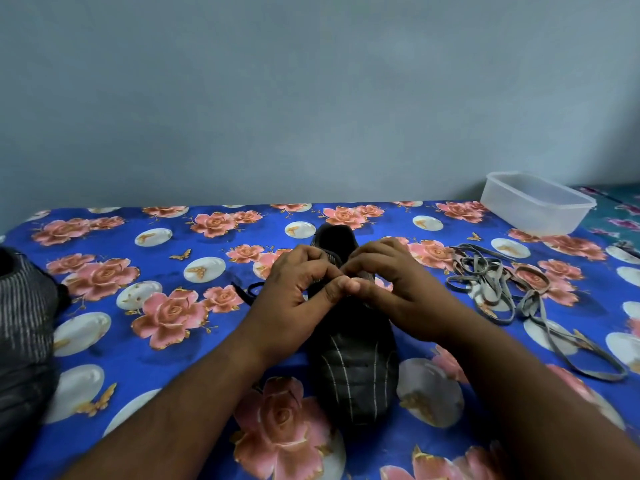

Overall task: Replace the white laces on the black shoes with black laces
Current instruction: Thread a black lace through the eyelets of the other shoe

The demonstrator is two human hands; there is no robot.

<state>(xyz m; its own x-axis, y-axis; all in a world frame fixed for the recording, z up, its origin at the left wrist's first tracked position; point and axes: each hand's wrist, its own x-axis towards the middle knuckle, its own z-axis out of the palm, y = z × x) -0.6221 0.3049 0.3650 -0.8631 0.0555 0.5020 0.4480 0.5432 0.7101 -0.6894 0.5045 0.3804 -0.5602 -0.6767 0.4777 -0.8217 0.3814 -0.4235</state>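
Left hand (pixel 294 296) and right hand (pixel 398 289), fingers curled, pinch at black striped shoe (pixel 353 368); what they hold unclear. Greyish-white loose laces (pixel 498 285) at 3 o'clock.

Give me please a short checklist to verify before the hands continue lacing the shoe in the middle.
1. Middle shoe lies flat on the floral cloth: ok.
2. Left hand and right hand both at the lace area: ok.
3. Old pale laces removed and lying apart, to the right: ok.
4. Black lace trails free on the left, no tangle: ok.
5. Lace is through the correct eyelet: cannot tell, fingers hide it.
6. Second shoe already relaced: cannot tell.
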